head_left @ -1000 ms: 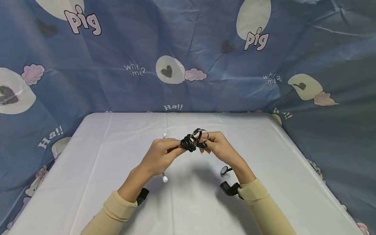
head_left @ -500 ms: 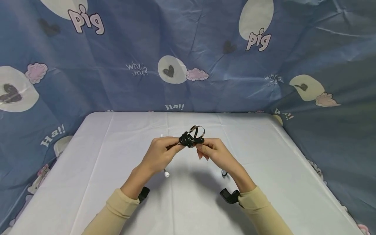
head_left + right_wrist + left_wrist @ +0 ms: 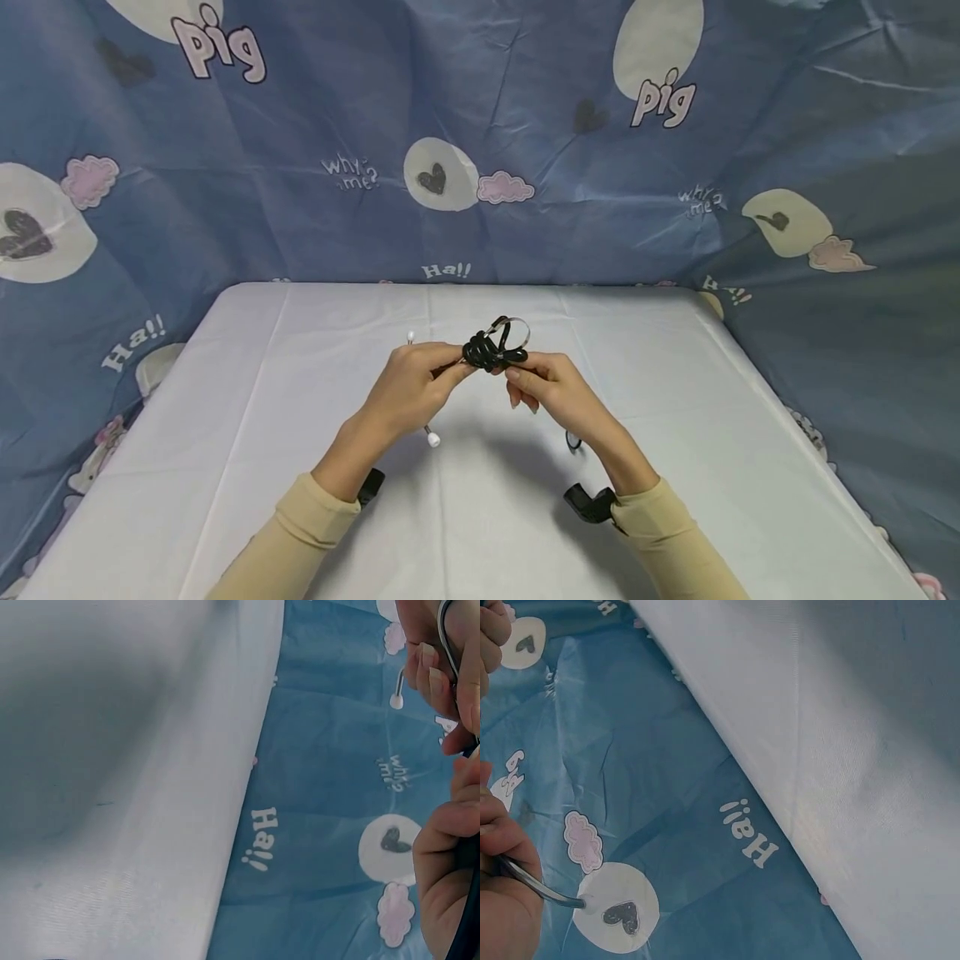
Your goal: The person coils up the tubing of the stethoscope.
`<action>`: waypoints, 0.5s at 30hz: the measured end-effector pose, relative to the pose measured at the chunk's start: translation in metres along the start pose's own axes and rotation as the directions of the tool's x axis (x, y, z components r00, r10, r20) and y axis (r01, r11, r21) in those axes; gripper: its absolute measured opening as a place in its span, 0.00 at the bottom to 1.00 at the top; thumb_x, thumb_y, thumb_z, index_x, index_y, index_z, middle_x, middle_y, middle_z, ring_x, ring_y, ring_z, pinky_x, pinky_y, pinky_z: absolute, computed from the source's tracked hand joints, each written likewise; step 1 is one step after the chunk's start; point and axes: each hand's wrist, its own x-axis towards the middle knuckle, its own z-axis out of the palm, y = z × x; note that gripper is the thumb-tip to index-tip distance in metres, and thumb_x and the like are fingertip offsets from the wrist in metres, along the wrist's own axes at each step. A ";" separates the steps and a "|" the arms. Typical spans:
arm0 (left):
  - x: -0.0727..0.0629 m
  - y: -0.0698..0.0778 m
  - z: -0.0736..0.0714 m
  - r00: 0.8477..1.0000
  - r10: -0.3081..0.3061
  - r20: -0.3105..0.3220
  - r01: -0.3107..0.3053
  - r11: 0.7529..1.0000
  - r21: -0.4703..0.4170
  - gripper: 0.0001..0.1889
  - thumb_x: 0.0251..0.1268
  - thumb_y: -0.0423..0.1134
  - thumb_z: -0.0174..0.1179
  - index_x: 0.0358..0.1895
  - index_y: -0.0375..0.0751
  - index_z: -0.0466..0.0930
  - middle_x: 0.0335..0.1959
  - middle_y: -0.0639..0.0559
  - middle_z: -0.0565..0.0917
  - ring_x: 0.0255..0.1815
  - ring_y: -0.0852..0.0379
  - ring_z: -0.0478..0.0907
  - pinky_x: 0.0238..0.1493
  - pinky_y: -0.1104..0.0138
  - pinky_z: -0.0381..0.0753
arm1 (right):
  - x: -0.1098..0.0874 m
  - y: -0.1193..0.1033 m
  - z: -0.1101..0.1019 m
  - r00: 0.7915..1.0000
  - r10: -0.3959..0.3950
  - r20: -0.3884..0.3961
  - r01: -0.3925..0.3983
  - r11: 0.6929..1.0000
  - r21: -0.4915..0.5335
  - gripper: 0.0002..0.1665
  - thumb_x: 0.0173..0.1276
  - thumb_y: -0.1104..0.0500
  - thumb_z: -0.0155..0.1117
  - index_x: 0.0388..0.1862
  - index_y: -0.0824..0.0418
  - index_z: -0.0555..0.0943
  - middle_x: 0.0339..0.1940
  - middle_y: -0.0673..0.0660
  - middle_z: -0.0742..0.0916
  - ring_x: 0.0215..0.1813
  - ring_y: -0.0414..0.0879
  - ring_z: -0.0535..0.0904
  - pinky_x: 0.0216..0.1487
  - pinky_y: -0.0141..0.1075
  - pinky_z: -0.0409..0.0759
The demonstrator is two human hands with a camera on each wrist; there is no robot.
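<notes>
A stethoscope with its black tubing (image 3: 483, 353) wound into a tight bundle hangs above the white table, between both hands. My left hand (image 3: 407, 390) grips its metal ear tubes at the bundle's left side. White eartips (image 3: 434, 440) stick out below and above that hand. With thumb and fingers, my right hand (image 3: 558, 385) pinches the black tubing at the bundle's right end. A thin shiny loop (image 3: 519, 323) stands up from the bundle. The round chest piece (image 3: 573, 442) shows partly beside the right wrist. In the left wrist view, a curved metal ear tube (image 3: 544, 891) emerges from the left hand.
The white-covered table (image 3: 300, 333) spreads beneath both hands. Behind and beside it hangs a blue printed cloth (image 3: 315, 100). Black wrist-worn cameras (image 3: 590, 504) sit near both cuffs.
The right hand has dipped slightly and its fingers have shifted along the tubing. The shiny loop has turned, and the chest piece has slipped mostly behind the right wrist. The left hand keeps its grip.
</notes>
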 end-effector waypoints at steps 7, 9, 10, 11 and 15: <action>-0.001 -0.003 0.003 1.000 -0.011 -0.026 0.013 0.999 0.045 0.03 0.67 0.45 0.64 0.37 0.55 0.88 0.26 0.62 0.83 0.22 0.65 0.71 0.26 0.69 0.70 | -0.006 0.002 -0.001 0.999 0.038 0.008 -0.038 0.999 0.037 0.13 0.78 0.57 0.53 0.47 0.59 0.85 0.22 0.57 0.81 0.19 0.41 0.68 0.23 0.32 0.70; 0.000 -0.004 0.004 0.999 -0.018 -0.030 0.020 0.998 0.066 0.04 0.67 0.45 0.64 0.34 0.56 0.86 0.24 0.62 0.80 0.21 0.65 0.69 0.25 0.69 0.68 | -0.008 0.002 -0.002 0.999 0.041 0.006 -0.041 0.999 0.031 0.13 0.78 0.56 0.53 0.47 0.58 0.85 0.22 0.57 0.81 0.18 0.40 0.68 0.23 0.31 0.70; 0.000 -0.005 0.005 0.999 -0.023 -0.031 0.026 0.997 0.075 0.04 0.67 0.45 0.64 0.34 0.55 0.86 0.23 0.62 0.79 0.21 0.64 0.69 0.25 0.69 0.68 | -0.009 0.002 -0.002 0.999 0.046 0.004 -0.046 0.999 0.029 0.13 0.77 0.56 0.54 0.47 0.58 0.85 0.22 0.56 0.81 0.17 0.39 0.67 0.22 0.30 0.69; 0.000 -0.006 0.005 0.999 -0.027 -0.033 0.030 0.996 0.084 0.04 0.67 0.45 0.64 0.33 0.55 0.86 0.23 0.62 0.79 0.21 0.64 0.69 0.26 0.69 0.68 | -0.010 0.003 -0.003 0.999 0.049 0.003 -0.049 0.998 0.031 0.13 0.77 0.56 0.54 0.48 0.58 0.85 0.22 0.57 0.81 0.17 0.39 0.67 0.22 0.30 0.69; 0.000 -0.009 0.006 0.999 -0.036 -0.036 0.041 0.990 0.137 0.07 0.68 0.43 0.63 0.29 0.54 0.82 0.21 0.61 0.77 0.21 0.63 0.68 0.25 0.68 0.66 | -0.015 0.003 -0.003 0.998 0.069 0.015 -0.069 0.997 0.028 0.13 0.77 0.56 0.54 0.49 0.57 0.85 0.23 0.56 0.82 0.16 0.38 0.65 0.20 0.30 0.67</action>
